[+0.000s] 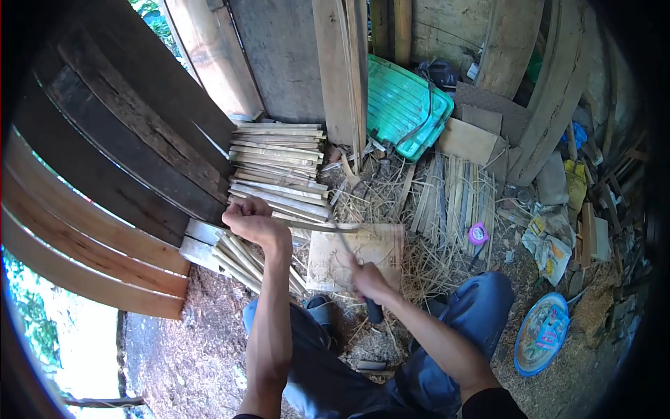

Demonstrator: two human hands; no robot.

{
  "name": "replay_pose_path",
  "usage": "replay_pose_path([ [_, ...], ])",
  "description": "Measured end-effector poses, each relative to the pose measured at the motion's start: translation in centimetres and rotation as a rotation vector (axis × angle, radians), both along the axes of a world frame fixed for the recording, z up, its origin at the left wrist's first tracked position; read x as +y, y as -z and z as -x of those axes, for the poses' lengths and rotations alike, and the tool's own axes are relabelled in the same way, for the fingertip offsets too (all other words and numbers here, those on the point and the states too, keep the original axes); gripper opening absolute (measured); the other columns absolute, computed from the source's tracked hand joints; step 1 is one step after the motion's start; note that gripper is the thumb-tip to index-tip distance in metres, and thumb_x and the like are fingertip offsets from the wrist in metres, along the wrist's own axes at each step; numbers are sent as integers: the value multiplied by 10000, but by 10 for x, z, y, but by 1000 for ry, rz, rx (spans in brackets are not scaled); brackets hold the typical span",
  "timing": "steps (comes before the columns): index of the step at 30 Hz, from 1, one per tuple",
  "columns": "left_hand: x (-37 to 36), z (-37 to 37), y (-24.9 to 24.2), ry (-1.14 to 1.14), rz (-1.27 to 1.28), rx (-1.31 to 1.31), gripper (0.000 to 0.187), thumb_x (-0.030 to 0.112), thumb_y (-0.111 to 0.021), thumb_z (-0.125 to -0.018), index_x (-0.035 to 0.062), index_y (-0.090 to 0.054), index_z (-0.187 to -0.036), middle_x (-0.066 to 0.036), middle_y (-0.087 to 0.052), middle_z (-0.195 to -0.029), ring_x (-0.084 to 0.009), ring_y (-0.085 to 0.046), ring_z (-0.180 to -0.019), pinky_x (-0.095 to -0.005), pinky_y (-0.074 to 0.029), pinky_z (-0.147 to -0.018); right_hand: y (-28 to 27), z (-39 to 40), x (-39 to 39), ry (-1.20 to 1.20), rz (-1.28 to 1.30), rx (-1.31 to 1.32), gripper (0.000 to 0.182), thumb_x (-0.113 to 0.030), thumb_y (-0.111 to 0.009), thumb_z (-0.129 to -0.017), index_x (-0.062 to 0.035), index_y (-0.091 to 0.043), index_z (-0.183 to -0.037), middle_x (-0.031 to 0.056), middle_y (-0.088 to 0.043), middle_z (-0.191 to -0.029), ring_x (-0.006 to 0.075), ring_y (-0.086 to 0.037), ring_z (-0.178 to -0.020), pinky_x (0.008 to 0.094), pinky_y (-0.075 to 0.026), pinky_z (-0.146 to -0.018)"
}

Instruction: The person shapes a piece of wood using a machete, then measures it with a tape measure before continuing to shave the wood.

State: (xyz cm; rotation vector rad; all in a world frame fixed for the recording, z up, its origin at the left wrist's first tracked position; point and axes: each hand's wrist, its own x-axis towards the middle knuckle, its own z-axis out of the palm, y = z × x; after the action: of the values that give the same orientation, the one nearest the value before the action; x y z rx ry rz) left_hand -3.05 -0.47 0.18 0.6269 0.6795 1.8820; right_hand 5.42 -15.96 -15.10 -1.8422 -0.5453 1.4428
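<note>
My left hand (250, 222) is closed round one end of a thin bamboo strip (314, 226), which reaches to the right over a wooden board (356, 269). In my right hand (370, 279) is a knife, its dark handle (375, 311) showing below the fist. The blade (342, 239) points up and left and crosses the strip near the board's top edge. Whether blade and strip touch, I cannot tell.
Stacked bamboo strips (276, 157) lie behind my left hand, with more strips (457, 199) at the right. A green plastic container (405, 105) leans at the back. Shavings cover the floor. A blue-rimmed basin (520, 342) and a pink object (478, 234) are at the right.
</note>
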Motion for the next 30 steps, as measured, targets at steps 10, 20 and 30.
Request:
replay_pose_path([
  [10,11,-2,4,120,-38,20,279,249,-321,-843,134,-248,-599,19,-220,-536,-83,-206,-457,-245,-145,-417,-1,-12,-35,-129,12,-166,639,-544,-339,-913,-20,-462,-569,69,-487,-474,186,-515,-390,339,-424,-391],
  [20,8,-16,17,247,-204,861,248,258,-316,-971,18,-377,-971,-78,-416,-800,-175,-403,-720,-321,-376,-675,17,-40,-37,-300,69,-701,482,-351,-565,-838,114,-535,-960,225,-605,-700,360,-621,-698,448,-493,-640],
  [30,20,1,82,453,-82,1425,234,126,-484,-922,-8,-425,-1105,-126,-612,-915,-183,-595,-826,-306,-465,-709,78,-23,-44,-350,-125,-1123,524,-151,-659,-742,102,-421,-1135,255,-532,-1007,400,-501,-990,437,-441,-840],
])
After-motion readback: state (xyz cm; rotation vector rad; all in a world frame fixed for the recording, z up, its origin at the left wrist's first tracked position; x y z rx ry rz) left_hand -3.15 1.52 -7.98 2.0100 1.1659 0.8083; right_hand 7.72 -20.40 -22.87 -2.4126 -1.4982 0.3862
